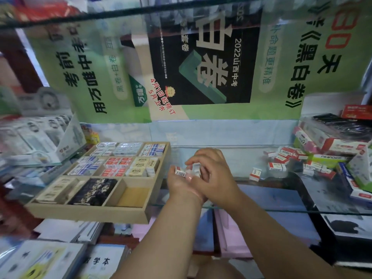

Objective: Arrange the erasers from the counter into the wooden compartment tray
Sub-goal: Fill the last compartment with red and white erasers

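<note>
Erasers: a small batch is bunched between both hands, just right of the wooden compartment tray. Left hand cups them from below, fingers curled around the stack; right hand pinches over the top, probably squaring them up so they drop in as a neat row. Front-right compartment looks bare (likely the target); the others are filled. Loose red-and-white erasers are scattered on the glass counter, well apart to the right, next to product boxes.
</note>
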Demonstrator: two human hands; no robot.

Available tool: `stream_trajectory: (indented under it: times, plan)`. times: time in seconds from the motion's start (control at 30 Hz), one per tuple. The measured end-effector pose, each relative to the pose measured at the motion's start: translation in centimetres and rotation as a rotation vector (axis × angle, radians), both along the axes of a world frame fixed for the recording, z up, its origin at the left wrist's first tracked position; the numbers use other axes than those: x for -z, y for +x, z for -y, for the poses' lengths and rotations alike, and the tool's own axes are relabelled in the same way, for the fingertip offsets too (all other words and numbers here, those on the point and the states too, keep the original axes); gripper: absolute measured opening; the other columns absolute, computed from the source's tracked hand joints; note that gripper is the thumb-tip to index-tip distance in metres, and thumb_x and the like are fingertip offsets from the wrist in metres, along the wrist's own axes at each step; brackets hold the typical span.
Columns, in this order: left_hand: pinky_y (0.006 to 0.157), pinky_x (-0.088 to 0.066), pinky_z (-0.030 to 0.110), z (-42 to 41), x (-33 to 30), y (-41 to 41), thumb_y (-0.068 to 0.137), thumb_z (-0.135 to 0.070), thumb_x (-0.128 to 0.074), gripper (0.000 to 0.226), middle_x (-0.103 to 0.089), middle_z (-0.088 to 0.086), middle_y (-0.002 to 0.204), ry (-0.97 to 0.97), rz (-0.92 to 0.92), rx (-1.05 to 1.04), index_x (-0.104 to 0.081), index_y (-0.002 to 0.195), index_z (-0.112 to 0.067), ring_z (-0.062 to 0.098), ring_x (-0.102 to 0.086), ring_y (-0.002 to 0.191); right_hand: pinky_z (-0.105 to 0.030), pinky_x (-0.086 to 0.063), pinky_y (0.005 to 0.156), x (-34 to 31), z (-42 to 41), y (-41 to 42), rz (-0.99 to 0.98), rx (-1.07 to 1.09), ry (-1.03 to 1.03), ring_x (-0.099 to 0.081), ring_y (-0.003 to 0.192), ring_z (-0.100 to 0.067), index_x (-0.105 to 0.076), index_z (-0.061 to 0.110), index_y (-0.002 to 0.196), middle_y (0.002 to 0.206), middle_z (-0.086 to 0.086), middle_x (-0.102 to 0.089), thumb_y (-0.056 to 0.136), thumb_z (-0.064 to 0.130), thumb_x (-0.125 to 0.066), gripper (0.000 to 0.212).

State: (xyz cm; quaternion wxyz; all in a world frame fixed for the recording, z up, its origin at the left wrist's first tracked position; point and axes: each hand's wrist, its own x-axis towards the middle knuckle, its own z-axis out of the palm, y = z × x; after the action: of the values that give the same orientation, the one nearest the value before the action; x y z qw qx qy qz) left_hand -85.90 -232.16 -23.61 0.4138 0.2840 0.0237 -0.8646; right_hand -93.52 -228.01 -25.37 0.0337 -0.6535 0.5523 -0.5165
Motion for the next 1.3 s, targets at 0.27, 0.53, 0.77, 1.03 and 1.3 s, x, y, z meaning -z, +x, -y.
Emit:
stream_trajectory:
  times: [0.27, 0.53, 0.77, 1.03, 1.3]
  plan:
    - [0.066, -0.052, 0.03, 1.3, -1.4, 4.9, 0.088, -0.061, -0.045, 0.043, -0.062, 0.004, 0.086, -0.109, 0.125, -0.15, -0.056, 0.084, -0.019, 0.026, -0.063, 0.087, -0.012, -0.045, 0.062, -2.4, 0.2, 3.4, 0.335, -0.202, 0.221, -0.052, 0.065, -0.007, -0.071, 0.029, 0.083, 0.09, 0.002, -0.044, 0.081, 0.0, -0.069, 0.029]
    - [0.063, -0.051, 0.035, 1.5, -1.8, 12.0, 0.09, -0.054, -0.043, 0.054, -0.071, 0.016, 0.088, -0.231, 0.17, -0.24, -0.069, 0.109, -0.011, 0.031, -0.065, 0.078, -0.022, -0.05, 0.048, -3.2, 1.1, 8.7, 0.77, -0.343, 0.332, -0.058, 0.046, -0.015, -0.068, 0.008, 0.085, 0.054, -0.006, -0.064, 0.086, -0.008, -0.059, 0.019]
    - [0.057, -0.053, 0.021, 2.0, -0.4, 19.3, 0.093, -0.055, -0.045, 0.045, -0.071, 0.006, 0.07, -0.193, 0.177, -0.372, -0.064, 0.094, -0.014, 0.018, -0.069, 0.071, -0.02, -0.046, 0.058, -2.9, 4.9, 10.0, 0.636, -0.058, 0.361, -0.059, 0.06, -0.01, -0.069, 0.02, 0.071, 0.065, 0.004, -0.066, 0.081, 0.002, -0.066, 0.021]
    - [0.044, -0.05, 0.017, 1.7, 1.6, 22.4, 0.07, -0.051, -0.065, 0.038, -0.071, 0.012, 0.095, -0.217, 0.082, -0.211, -0.064, 0.084, -0.016, 0.023, -0.07, 0.069, -0.024, -0.047, 0.068, 0.8, 9.5, 13.8, -0.066, 0.205, 0.56, -0.064, 0.087, -0.018, -0.07, 0.025, 0.076, 0.088, 0.006, -0.072, 0.081, 0.022, -0.063, 0.009]
    - [0.043, -0.051, 0.019, 1.5, 2.3, 23.0, 0.064, -0.053, -0.066, 0.045, -0.07, 0.013, 0.112, -0.219, 0.046, -0.217, -0.068, 0.092, -0.017, 0.021, -0.07, 0.073, -0.023, -0.04, 0.064, 1.7, 9.6, 14.3, -0.291, 0.223, 0.515, -0.062, 0.091, -0.021, -0.074, 0.024, 0.086, 0.092, 0.002, -0.071, 0.083, 0.017, -0.057, 0.019]
